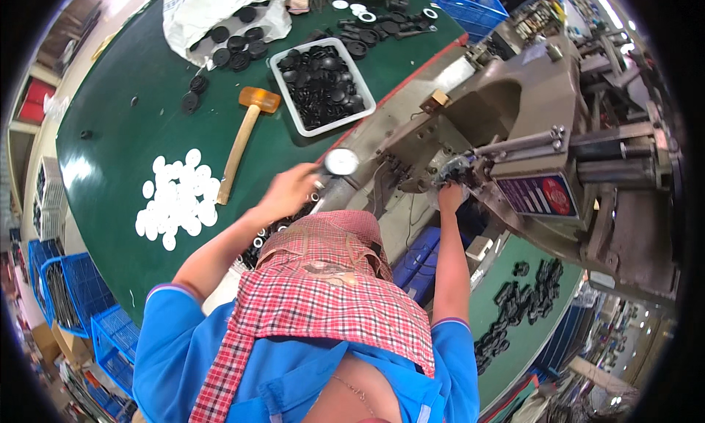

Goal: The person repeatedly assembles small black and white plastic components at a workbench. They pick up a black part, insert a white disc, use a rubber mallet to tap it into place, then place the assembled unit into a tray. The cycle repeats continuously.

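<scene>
1 white-faced disc (341, 161) sits at the fingertips of the left hand (288, 190), machine-side, by the near end of the red worktop (420, 78) edge, face up; the right hand (450, 197), at the machine (542, 81), is farther. Whether either pinches anything, I cannot tell.

the left hand (288, 193) reaches inward off a bent elbow; the right hand (450, 197), arm straighter, seems curled.
</scene>
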Demonstrator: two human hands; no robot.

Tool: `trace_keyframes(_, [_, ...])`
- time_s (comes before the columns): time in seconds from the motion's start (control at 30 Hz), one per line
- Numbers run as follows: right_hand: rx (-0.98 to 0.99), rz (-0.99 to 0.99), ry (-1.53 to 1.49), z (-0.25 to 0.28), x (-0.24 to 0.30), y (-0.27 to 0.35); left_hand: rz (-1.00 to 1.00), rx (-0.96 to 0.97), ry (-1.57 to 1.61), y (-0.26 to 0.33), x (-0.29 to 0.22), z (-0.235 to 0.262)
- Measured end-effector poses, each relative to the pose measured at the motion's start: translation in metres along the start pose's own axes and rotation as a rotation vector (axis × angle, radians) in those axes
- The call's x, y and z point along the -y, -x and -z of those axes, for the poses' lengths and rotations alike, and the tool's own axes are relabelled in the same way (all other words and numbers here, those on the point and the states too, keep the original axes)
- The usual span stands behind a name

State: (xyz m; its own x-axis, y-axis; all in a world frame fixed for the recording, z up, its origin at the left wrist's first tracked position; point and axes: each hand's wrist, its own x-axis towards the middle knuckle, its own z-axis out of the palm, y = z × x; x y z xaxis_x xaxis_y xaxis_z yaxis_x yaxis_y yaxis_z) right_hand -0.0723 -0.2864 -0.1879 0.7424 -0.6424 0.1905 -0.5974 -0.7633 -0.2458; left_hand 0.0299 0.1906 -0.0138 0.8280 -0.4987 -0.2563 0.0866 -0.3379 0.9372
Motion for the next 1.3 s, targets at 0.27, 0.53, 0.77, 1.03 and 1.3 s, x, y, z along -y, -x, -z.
trace_keyframes(0.27, [0.091,0.162,0.141,-0.019,-0.007,-0.020,0.254,-0.428,-0.989,0.062,0.027,0.089])
trace_keyframes(0.53, [0.074,0.226,-0.026,-0.030,-0.057,-0.026,-0.407,-0.636,-0.797,-0.103,-0.038,0.026])
trace_keyframes(0.77, [0.527,-0.427,-1.401,0.073,0.009,-0.003,-0.377,-0.614,-0.803,-0.137,-0.029,0.019])
trace_keyframes(1.03, [0.880,-0.467,-1.409,0.161,0.072,0.007,-0.034,-0.280,0.461,-0.060,-0.050,0.039])
trace_keyframes(1.3, [0.041,0.283,-0.480,0.141,0.104,0.054,0.111,-0.435,0.684,0.019,-0.020,0.056])
